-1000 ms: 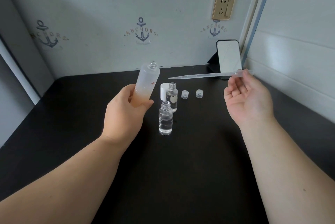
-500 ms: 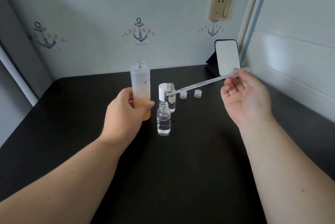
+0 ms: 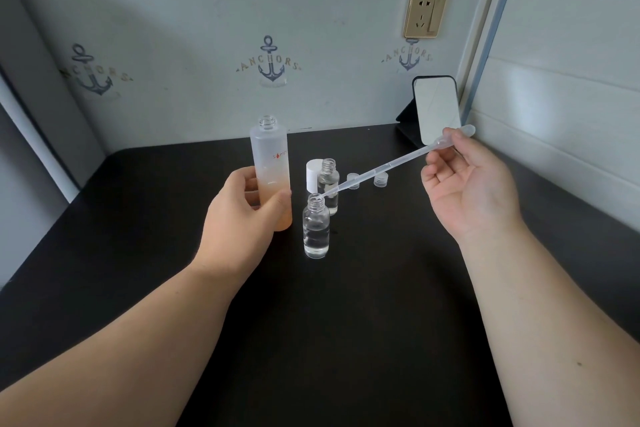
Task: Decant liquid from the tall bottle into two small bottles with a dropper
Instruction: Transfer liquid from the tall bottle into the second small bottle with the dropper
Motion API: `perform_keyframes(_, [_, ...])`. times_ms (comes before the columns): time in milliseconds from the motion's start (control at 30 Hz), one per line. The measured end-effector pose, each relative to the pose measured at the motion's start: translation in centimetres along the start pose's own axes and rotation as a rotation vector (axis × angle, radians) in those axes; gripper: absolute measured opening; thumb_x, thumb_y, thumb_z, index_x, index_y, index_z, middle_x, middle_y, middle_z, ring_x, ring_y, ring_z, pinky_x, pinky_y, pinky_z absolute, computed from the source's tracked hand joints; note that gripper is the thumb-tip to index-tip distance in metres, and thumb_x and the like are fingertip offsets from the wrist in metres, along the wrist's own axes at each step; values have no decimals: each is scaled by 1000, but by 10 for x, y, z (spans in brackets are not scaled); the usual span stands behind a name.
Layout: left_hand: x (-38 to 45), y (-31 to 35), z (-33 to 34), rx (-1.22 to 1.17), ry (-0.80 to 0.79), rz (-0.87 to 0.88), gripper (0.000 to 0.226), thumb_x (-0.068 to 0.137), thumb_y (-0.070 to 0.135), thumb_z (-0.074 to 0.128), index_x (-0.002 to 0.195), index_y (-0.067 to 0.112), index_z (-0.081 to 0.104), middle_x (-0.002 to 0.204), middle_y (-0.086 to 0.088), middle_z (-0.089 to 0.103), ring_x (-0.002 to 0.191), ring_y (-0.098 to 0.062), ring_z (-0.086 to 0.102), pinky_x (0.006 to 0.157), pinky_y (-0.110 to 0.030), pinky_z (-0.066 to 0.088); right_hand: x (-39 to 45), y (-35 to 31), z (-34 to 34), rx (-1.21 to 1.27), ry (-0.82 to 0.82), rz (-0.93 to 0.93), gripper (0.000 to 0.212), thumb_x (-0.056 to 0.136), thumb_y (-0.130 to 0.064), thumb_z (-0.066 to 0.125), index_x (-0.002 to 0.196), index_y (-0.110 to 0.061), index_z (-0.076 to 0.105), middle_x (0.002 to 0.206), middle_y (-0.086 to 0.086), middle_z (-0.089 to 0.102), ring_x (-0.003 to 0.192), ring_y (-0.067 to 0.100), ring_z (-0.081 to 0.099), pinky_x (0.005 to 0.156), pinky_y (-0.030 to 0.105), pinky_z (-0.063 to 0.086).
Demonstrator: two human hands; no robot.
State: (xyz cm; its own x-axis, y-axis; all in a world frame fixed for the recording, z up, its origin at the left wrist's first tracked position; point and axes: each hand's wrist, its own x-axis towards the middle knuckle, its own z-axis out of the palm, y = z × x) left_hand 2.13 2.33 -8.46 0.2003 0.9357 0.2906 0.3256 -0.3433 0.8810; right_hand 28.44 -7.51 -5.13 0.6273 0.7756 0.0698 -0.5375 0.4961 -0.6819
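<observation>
Dropper [image 3: 384,167]: bulb pinched in right hand [image 3: 471,184], long axis slanting down-left, tip at nearer small bottle [image 3: 316,226] mouth. Left hand [image 3: 242,219] grips tall bottle [image 3: 272,174] upright on tabletop [image 3: 346,322].

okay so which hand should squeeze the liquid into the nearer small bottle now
Right. The right hand already pinches the dropper near its bulb, tip at the mouth of the nearer small bottle. The left hand is busy gripping the tall bottle.
</observation>
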Motion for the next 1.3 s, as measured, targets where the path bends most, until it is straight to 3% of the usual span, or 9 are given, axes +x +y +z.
perform_keyframes(200, [-12, 9, -9, -66, 207, 91, 27, 89, 17, 61, 109, 36, 58, 101, 16, 63, 93, -4, 61, 74, -22, 49, 0, 0, 0, 21, 1, -4, 5, 85, -13, 76, 83, -10, 78, 77, 3, 70, 64, 17, 64, 59, 24, 50])
perform_keyframes(367, [-23, 12, -7, -86, 113, 189, 24, 92, 13, 59, 90, 36, 67, 86, 13, 70, 81, -11, 68, 72, -32, 59, 1, -1, -1, 22, -2, -12, 9, 84, -15, 78, 91, -10, 77, 78, 3, 70, 65, 16, 64, 59, 24, 50])
perform_keyframes(567, [-24, 8, -2, -26, -175, 187, 12, 89, 31, 67, 98, 29, 74, 87, 11, 74, 80, -14, 72, 77, -45, 61, 3, -1, -1, 11, -18, -31, 6, 81, -16, 80, 85, -12, 81, 78, 3, 70, 64, 16, 63, 59, 24, 51])
perform_keyframes(700, [-24, 7, 2, 17, -278, 218, 20, 83, 44, 77, 100, 35, 71, 90, 15, 74, 85, -8, 72, 82, -33, 59, 4, -1, -1, 11, -27, -39, 5, 81, -17, 80, 84, -13, 81, 76, 3, 69, 63, 15, 63, 59, 24, 50])
perform_keyframes(867, [-23, 7, 5, 95, -323, 227, 30, 81, 37, 84, 106, 28, 71, 91, 10, 75, 87, -6, 72, 86, -33, 59, 4, -1, -1, 12, -32, -45, 6, 82, -16, 79, 86, -12, 78, 75, 3, 69, 62, 15, 62, 58, 24, 49])
perform_keyframes(1000, [-24, 9, 6, 128, -314, 231, 36, 80, 34, 84, 113, 27, 71, 94, 16, 75, 87, 3, 71, 87, -27, 58, 4, 0, -2, -6, -38, -54, 4, 83, -16, 79, 85, -13, 78, 75, 2, 68, 61, 15, 60, 58, 23, 48])
perform_keyframes(1300, [-24, 12, 5, 150, -292, 258, 34, 81, 34, 83, 112, 30, 71, 89, 17, 74, 84, -1, 70, 82, -23, 56, 6, 0, -2, -18, -30, -59, 6, 85, -14, 79, 80, -13, 77, 75, 2, 67, 60, 13, 57, 57, 23, 46])
